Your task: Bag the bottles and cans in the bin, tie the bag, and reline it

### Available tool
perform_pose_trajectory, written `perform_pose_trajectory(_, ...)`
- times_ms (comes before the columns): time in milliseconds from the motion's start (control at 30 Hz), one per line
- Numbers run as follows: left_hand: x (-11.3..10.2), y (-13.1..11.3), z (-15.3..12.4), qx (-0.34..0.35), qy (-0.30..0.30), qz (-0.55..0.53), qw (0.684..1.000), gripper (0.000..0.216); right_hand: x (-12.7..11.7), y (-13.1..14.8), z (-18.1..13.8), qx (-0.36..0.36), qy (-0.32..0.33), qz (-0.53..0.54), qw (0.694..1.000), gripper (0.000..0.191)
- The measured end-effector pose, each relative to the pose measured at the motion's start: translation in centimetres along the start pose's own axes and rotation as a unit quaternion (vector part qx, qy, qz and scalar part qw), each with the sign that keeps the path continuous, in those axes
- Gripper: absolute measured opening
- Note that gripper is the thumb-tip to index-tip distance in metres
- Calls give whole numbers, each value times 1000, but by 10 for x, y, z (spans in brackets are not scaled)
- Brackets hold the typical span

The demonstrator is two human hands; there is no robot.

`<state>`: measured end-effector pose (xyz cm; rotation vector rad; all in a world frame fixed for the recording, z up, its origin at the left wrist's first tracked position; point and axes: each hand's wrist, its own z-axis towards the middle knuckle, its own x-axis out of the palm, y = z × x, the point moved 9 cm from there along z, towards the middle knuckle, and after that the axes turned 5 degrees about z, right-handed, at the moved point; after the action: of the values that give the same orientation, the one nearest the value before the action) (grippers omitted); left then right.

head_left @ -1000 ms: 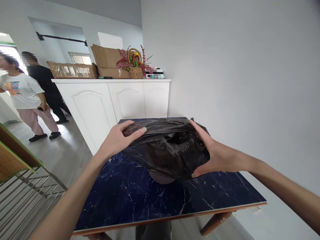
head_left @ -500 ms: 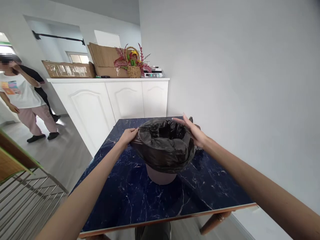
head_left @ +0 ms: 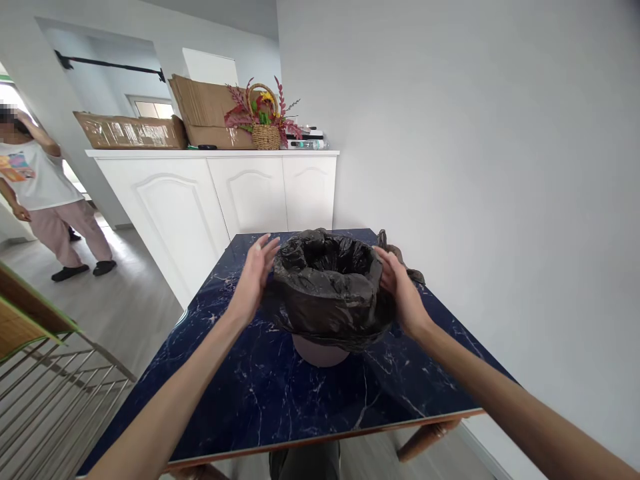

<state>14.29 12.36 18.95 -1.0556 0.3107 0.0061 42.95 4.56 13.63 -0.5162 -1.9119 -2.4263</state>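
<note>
A black plastic garbage bag (head_left: 327, 310) lines a light-coloured bin (head_left: 320, 352), its top folded outward over the rim. Only the bin's lower part shows below the bag; the bag's mouth is open and faces up. At the bag's left side, my left hand (head_left: 254, 277) is open, fingers stretched up beside the rim. My right hand (head_left: 404, 288) is closed on the bag's edge at the right of the rim, its fingertips partly hidden by the plastic. Both stand over the dark blue marbled table (head_left: 240, 400).
Behind the right hand lies a bunched dark plastic piece (head_left: 393, 250). A white cabinet (head_left: 250, 197) beyond the table bears cardboard boxes (head_left: 213, 110) and a flower basket (head_left: 266, 137). A metal rack (head_left: 65, 400) stands at left, and a person (head_left: 45, 180) stands farther back. A wall is on the right.
My left hand has let go of the bag's edge and its fingers have spread upward. My right hand has gone from outstretched fingers to gripping the rim. The bag's overhang now sits closer to the bin.
</note>
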Motion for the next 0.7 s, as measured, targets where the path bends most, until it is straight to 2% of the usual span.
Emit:
perform_pose_trajectory(67,19,4,-19,12,37,8,999,109,10,-24,-10,40,14,20,999,76)
perform_pose_trajectory(167,42,25,-43,-3,92,62,994,150,20,-58,-21,84,28,31,996,87)
perform_pose_trajectory(267,52,51,-60,-48,141,107,983,161,14,-72,-26,91,14,33,995,87)
perform_pose_trajectory(333,55,67,-70,-66,177,122,974,158,3,-60,-25,56,-3,3,998,79)
perform_pose_trajectory(400,55,82,-79,-68,211,127,967,157,-10,-34,-24,-12,-27,-46,999,68)
perform_pose_trajectory(467,51,95,-87,-55,236,134,961,158,-18,-2,-26,-99,-41,-104,989,60)
perform_pose_trajectory(533,44,107,-93,-40,245,151,957,157,-16,22,-31,-170,-22,-155,973,57)
perform_pose_trajectory(600,35,117,-96,-40,236,174,955,156,-8,26,-38,-194,11,-180,964,59)
perform_pose_trajectory(700,23,125,-98,-47,208,185,959,152,-4,-1,-51,-140,28,-176,974,66)
